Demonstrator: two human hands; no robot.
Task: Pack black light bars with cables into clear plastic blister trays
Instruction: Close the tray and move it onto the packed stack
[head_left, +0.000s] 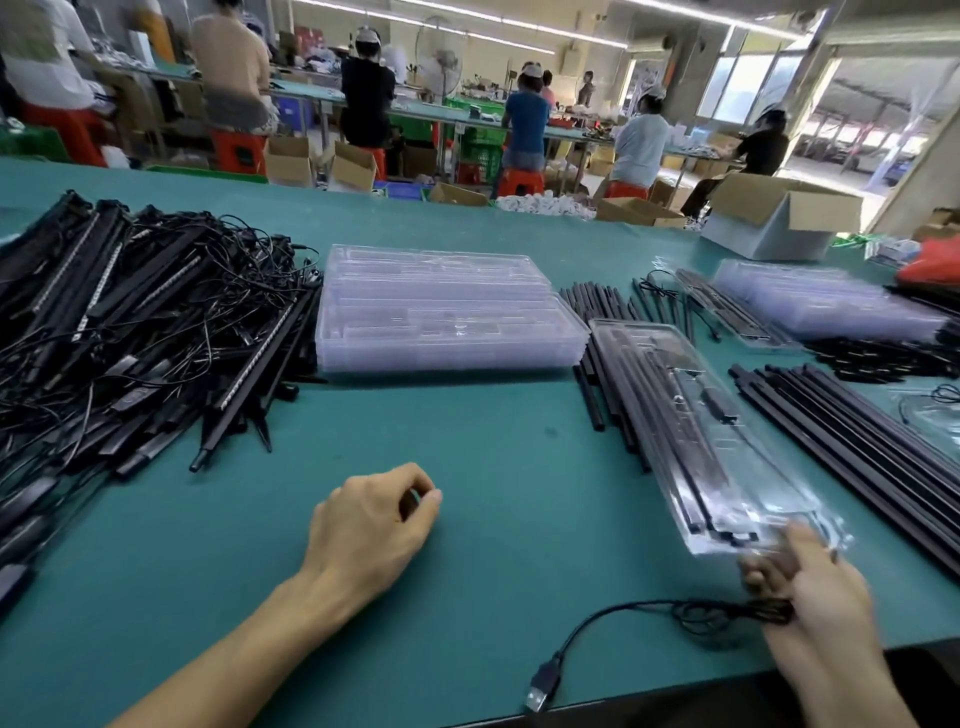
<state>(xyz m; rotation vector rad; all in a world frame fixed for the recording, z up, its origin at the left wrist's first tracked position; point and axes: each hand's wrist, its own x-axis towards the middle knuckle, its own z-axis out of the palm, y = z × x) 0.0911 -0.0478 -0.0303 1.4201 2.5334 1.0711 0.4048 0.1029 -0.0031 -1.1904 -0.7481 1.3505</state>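
Observation:
My right hand (810, 587) grips the near end of a clear blister tray (727, 467) that holds black light bars and a cable. The tray is lifted at a slant over loose black bars (605, 332). My left hand (371, 530) rests on the green table with its fingers loosely curled, thumb touching fingertips, holding nothing that I can see. A black USB cable (597, 629) lies by my right wrist, its plug at the table's near edge. A stack of clear blister trays (441, 312) sits in the middle. A tangled heap of light bars with cables (130, 332) fills the left.
A row of long black bars (852, 447) lies at the right. Another stack of clear trays (826, 301) stands at the far right beside an open cardboard box (779, 218). Seated people work at benches beyond the green table (493, 467).

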